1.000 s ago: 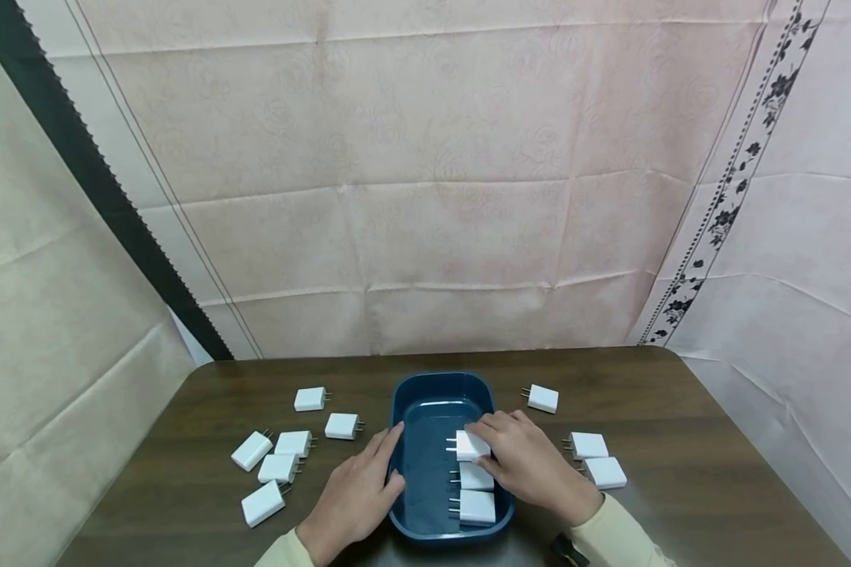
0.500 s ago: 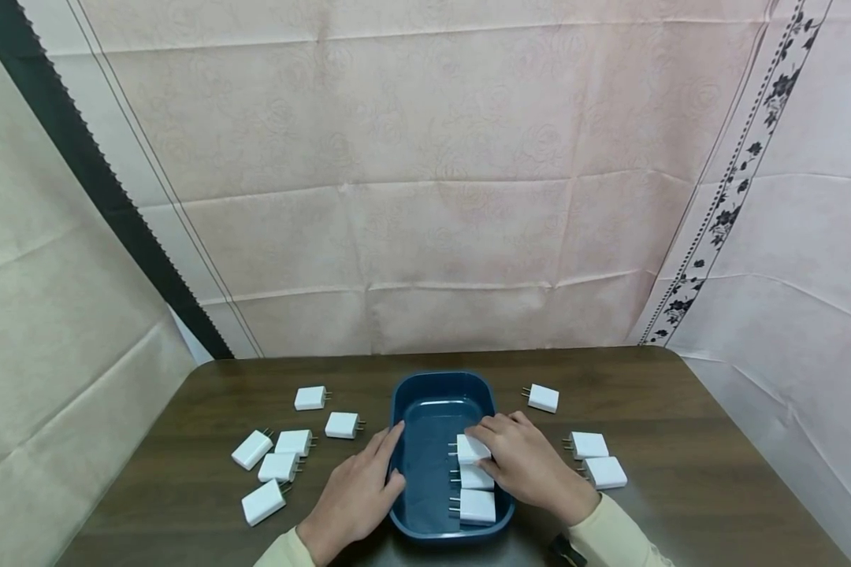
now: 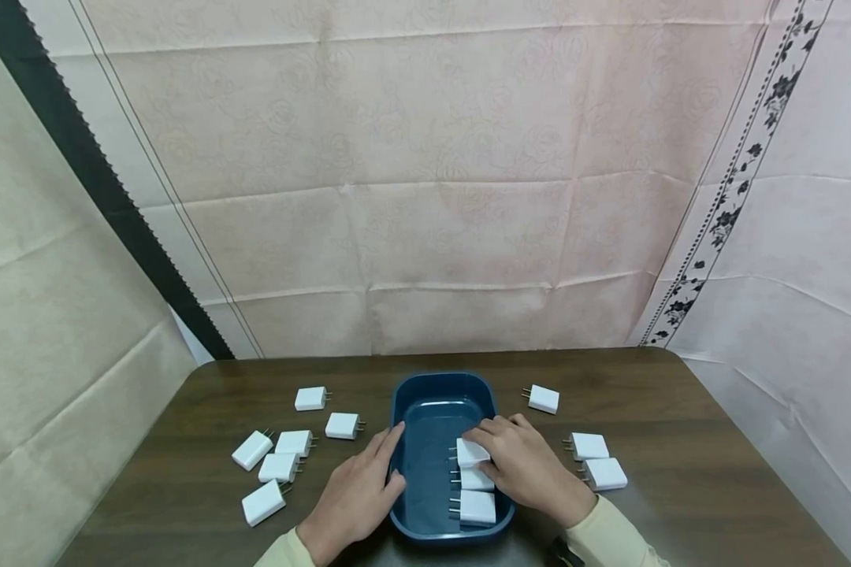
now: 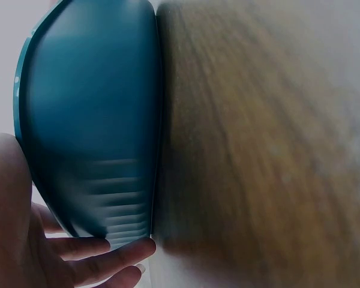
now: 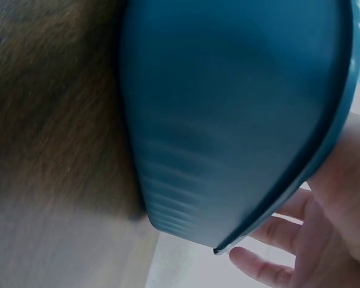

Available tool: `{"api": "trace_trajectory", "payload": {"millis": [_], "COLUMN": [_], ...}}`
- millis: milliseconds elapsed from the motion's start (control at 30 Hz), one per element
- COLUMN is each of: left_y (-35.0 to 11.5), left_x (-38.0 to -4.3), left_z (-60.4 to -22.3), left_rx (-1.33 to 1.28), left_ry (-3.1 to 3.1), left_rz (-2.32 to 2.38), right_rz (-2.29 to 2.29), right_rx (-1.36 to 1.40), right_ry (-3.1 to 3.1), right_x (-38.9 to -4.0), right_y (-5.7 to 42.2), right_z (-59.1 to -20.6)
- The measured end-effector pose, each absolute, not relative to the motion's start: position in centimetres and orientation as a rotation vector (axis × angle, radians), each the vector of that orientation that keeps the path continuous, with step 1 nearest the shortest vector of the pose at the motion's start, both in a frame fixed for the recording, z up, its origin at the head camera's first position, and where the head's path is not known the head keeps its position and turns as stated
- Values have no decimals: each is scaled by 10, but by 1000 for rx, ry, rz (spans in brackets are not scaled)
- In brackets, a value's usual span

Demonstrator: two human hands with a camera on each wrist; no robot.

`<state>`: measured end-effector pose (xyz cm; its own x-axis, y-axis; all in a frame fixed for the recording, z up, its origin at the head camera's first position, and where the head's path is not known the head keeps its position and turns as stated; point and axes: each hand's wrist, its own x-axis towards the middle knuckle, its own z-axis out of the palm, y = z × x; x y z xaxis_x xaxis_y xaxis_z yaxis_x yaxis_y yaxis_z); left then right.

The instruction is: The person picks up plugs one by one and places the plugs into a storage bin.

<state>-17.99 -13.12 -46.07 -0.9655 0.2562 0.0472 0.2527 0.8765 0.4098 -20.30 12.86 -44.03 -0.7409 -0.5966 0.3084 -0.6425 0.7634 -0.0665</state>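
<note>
A blue tray sits on the wooden table, with several white plug chargers lined up along its right side, prongs pointing left. My right hand reaches over the tray's right rim and pinches the farthest charger between fingers and thumb. Nearer in the row lie another charger, partly hidden, and a charger at the front. My left hand rests against the tray's left side with fairly straight fingers. In the left wrist view its fingers lie by the ribbed outer wall.
Left of the tray lie several loose white chargers, among them one near the front and one farther back. To the right are a charger at the back and two closer in. Pale cloth hangs behind the table.
The charger in my right hand has shifted very slightly toward the tray's right wall. My left hand and the loose chargers have stayed put.
</note>
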Motion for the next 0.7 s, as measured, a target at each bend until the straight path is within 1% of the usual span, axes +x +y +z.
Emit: {"api": "trace_trajectory", "payload": {"millis": [700], "left_y": [-132], "left_x": [-180], "left_z": [-459], "left_rx": [420], "left_ry": [3030], "left_rz": [657], "right_rz": [213], "right_rx": [925], "right_ry": [-2676], "right_x": [-206], "right_y": [124], "right_z": [-440]}}
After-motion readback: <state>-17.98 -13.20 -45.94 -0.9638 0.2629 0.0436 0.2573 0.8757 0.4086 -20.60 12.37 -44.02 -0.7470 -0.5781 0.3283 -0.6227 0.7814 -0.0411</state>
